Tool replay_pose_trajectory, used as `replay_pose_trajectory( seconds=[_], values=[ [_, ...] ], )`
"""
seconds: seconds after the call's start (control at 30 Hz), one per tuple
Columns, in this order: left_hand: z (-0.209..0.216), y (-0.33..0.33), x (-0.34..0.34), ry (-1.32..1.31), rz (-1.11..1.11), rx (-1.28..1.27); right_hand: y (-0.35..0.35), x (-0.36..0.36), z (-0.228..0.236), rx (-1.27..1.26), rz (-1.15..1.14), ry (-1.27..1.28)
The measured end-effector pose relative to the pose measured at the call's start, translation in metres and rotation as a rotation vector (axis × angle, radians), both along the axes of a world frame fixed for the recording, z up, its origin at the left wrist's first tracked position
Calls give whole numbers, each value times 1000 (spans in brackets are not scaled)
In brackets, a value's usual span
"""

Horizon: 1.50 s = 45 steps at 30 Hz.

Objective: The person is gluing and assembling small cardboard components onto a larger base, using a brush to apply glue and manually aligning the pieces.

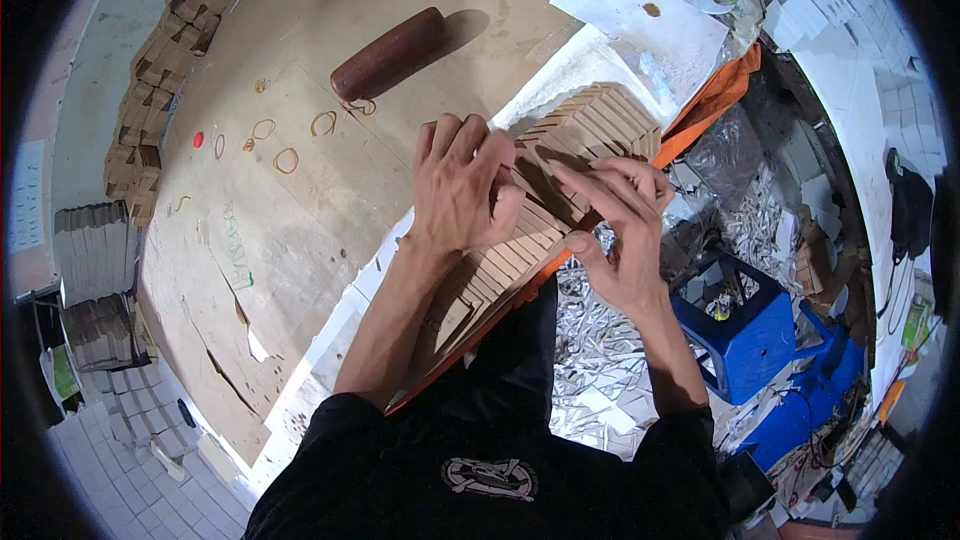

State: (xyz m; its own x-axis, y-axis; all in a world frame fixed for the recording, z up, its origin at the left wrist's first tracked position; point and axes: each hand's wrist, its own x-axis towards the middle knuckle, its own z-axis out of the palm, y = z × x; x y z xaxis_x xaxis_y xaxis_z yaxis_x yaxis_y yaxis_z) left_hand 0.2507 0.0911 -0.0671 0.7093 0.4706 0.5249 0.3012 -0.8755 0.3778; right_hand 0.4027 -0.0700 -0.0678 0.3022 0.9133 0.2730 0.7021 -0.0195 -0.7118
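Before me, a long row of thin brown cardboard pieces [505, 265] stands packed on edge along the table's near right side. The row continues beyond my hands as a fanned group of similar pieces [605, 115]. My left hand [460, 185] is over the middle of the row, its fingers curled in and thumb bent; whatever is between them is hidden. Across from it, my right hand [630, 225] has its fingers stretched toward the dark gap between the two groups, thumb apart near the row's edge. Any piece it touches there is hard to make out.
A brown cylinder [390, 54] lies on the tan table [320, 200], near several loose rubber bands [286, 160]. White tubs stand at the far edge. Orange cloth [708, 105] hangs along the table's edge. Right of it are a blue plastic stool [740, 325] and heaped paper scraps [595, 365].
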Motion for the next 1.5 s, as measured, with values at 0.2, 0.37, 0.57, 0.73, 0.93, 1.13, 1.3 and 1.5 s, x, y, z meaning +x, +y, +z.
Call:
replay_pose_trajectory(
  seconds=[0.2,0.37,0.57,0.73,0.93,1.13,1.3,1.5],
  values=[
    [-6,3,-1,-95,-79,10,2,3,-10,76,69,-362],
    [-4,1,-3,-140,-15,-18,3,7,-17,95,154,-448],
    [-9,-2,-4,-94,26,-11,13,6,-8,50,-16,-350],
    [-6,1,3,-111,1,63,10,8,-15,9,72,-377],
    [-3,-2,-4,-136,74,-48,7,6,-10,26,133,-672],
    [-3,-2,5,120,64,-82,0,9,-19,-51,197,-784],
    [-7,-6,12,101,129,-49,-43,32,-20,233,156,-746],
    [-16,-5,8,36,-2,85,-17,25,-16,169,-56,-596]
  ],
)
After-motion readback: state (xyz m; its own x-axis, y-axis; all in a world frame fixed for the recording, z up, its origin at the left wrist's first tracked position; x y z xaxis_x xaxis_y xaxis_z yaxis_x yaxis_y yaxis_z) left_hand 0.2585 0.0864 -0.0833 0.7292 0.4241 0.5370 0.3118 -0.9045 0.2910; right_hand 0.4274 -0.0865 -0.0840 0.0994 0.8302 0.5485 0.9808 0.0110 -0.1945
